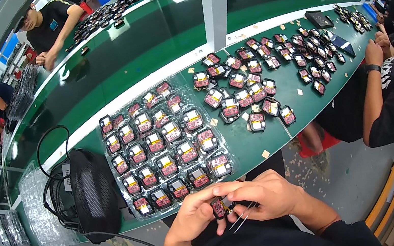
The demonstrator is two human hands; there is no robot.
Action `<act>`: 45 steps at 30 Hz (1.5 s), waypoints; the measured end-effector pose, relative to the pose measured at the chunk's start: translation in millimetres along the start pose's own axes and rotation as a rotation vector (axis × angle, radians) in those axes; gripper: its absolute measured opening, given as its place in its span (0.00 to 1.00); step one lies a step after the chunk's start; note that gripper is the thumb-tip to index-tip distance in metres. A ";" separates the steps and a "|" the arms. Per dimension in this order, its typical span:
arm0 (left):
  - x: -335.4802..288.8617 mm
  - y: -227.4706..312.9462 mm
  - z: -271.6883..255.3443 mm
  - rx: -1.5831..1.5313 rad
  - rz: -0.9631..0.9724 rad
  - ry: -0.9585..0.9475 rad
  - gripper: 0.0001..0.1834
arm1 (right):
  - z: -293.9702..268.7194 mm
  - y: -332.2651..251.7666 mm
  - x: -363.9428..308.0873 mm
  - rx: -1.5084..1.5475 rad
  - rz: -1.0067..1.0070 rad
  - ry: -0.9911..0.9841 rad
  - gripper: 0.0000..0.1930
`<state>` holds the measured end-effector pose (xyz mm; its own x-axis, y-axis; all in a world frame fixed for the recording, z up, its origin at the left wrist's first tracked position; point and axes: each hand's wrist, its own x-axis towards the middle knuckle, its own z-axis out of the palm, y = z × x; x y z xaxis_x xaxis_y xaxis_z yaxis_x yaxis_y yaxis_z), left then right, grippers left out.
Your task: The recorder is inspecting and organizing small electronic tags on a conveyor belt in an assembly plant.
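Close to my body, my left hand (193, 215) is closed around a small black-cased electronic module (219, 208) with a reddish circuit board showing. Fingers of my right hand (272, 194) reach over to the module's edge. That same hand grips thin metal tweezers (242, 218), whose two prongs point down and left, below the module. Just beyond my hands lies a clear plastic tray (224, 143) with rows of similar modules, each with a red board, a pale rectangle and a yellow strip. My fingers partly hide the held module.
Many loose modules (253, 77) spread over the green bench (246, 141) to the right. A black mesh bag (95, 190), a dark cable (138, 241) and stacked clear trays (40, 209) sit at left. A grey post (215, 6) rises behind. Co-workers sit right and far left.
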<state>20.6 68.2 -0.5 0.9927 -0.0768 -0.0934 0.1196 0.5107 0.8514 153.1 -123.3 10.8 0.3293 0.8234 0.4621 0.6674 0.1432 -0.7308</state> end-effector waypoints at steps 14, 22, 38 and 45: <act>-17.1 -18.1 22.8 -0.425 0.165 0.194 0.39 | 4.5 -14.7 9.5 0.053 0.115 0.069 0.29; -13.0 -33.3 21.5 -0.490 0.316 0.327 0.33 | 6.3 -8.7 0.4 -0.260 0.084 0.123 0.23; -9.8 -45.0 29.3 -0.454 0.304 0.388 0.30 | 14.4 5.2 -11.3 -0.508 -0.074 0.208 0.18; -10.0 -45.3 31.4 -0.347 0.321 0.456 0.30 | 13.2 3.3 -7.7 -0.301 0.017 0.190 0.17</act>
<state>4.7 19.0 -21.9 0.8787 0.4573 -0.1369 -0.2610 0.7003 0.6644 143.9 -121.9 -1.8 0.4413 0.7035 0.5571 0.8184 -0.0609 -0.5713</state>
